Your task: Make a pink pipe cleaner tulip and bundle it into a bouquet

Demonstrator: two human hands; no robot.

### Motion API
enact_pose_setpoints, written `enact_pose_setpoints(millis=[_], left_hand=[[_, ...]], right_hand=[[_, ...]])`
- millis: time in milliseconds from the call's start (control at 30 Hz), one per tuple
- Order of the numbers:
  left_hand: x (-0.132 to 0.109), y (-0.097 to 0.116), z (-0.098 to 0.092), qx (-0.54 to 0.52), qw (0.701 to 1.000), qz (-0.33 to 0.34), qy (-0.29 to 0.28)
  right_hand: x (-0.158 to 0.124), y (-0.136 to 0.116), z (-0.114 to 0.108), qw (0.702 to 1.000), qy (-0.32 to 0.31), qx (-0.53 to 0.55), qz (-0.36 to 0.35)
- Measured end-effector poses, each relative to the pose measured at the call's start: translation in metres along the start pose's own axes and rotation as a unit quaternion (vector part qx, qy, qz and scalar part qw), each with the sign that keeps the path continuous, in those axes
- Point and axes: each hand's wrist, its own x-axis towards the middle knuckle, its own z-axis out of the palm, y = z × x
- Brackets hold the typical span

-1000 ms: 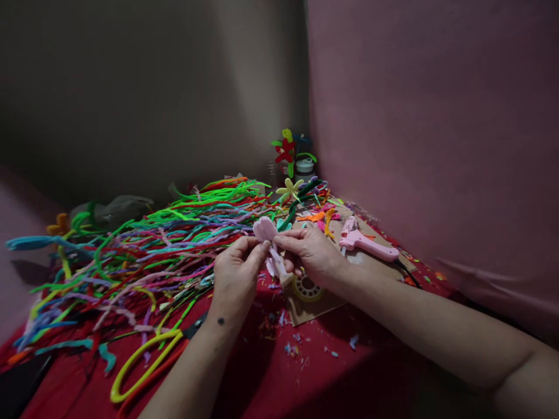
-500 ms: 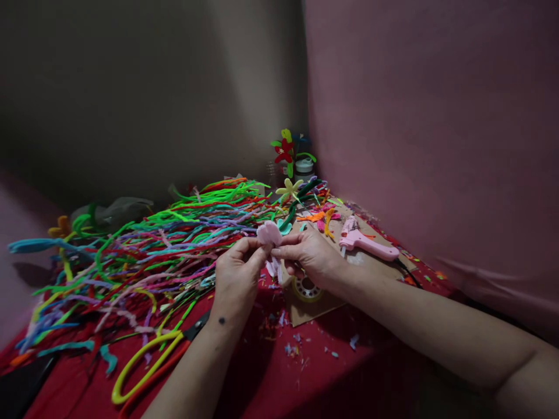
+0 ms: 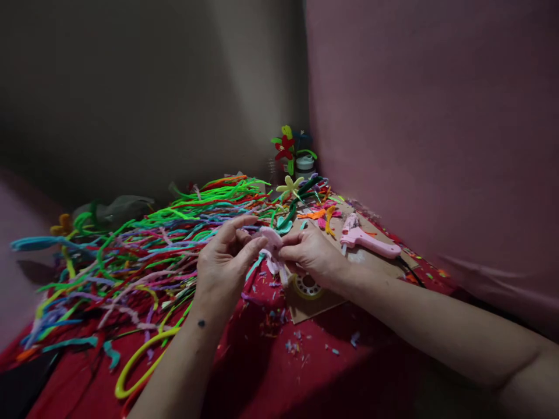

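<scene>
A pale pink fuzzy pipe-cleaner piece (image 3: 271, 237), shaped like petals with loose ends hanging below, is between my hands above the red cloth. My right hand (image 3: 317, 256) pinches its right side between thumb and fingers. On the other side, my left hand (image 3: 225, 253) has its index finger stretched out and apart from the thumb, whose tip is at the pink piece's edge. Part of the piece is hidden by the fingers. Below my right hand, a round spool with holes (image 3: 308, 286) rests on cardboard (image 3: 301, 311).
Many coloured pipe cleaners (image 3: 174, 233) spread over the left. A pink glue gun (image 3: 371, 241) lies on the cardboard at right, its cord trailing. Yellow-handled scissors (image 3: 131, 372) lie partly under my left forearm. Pipe-cleaner flowers (image 3: 286, 148) stand near a lidded container (image 3: 304, 166) in the corner.
My left hand has loosened and shifted left, its index finger now lifted off. The pink piece has tilted and dropped slightly, still in my right hand's pinch.
</scene>
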Motion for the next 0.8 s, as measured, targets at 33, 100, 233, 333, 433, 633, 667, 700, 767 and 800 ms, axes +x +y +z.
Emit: enact_pose_setpoints(millis=[33, 100, 233, 333, 433, 633, 667, 700, 767, 800], left_hand=[[0.0, 0.001, -0.001, 0.011, 1.0, 0.01, -0.001], [0.0, 0.0, -0.002, 0.029, 0.999, 0.034, 0.005], [0.0, -0.006, -0.004, 0.04, 0.996, 0.077, 0.01], [0.0, -0.01, -0.004, 0.049, 0.995, 0.088, -0.003], [0.0, -0.012, -0.004, 0.061, 0.992, 0.106, -0.016], [0.0, -0.013, -0.006, 0.089, 0.987, 0.134, -0.025], [0.0, -0.013, -0.006, 0.095, 0.986, 0.135, -0.024], [0.0, -0.014, -0.007, 0.1, 0.985, 0.136, -0.023], [0.0, -0.015, -0.007, 0.107, 0.985, 0.135, -0.022], [0.0, -0.015, -0.008, 0.107, 0.985, 0.134, -0.021]], right_hand=[[-0.001, -0.001, 0.001, 1.0, 0.001, -0.007, 0.003], [-0.002, -0.003, 0.001, 1.0, 0.003, -0.024, 0.008], [-0.003, -0.002, 0.0, 0.999, 0.005, -0.048, 0.004], [-0.003, 0.0, -0.002, 0.998, 0.008, -0.065, -0.002], [-0.001, 0.004, -0.005, 0.996, -0.003, -0.083, -0.021], [-0.002, 0.004, -0.007, 0.994, -0.003, -0.107, -0.035], [-0.002, 0.003, -0.007, 0.994, -0.004, -0.106, -0.033], [-0.003, 0.002, -0.006, 0.994, -0.005, -0.103, -0.03], [-0.004, 0.001, -0.005, 0.997, -0.008, -0.079, -0.021], [-0.004, 0.0, -0.004, 0.998, -0.007, -0.06, -0.014]])
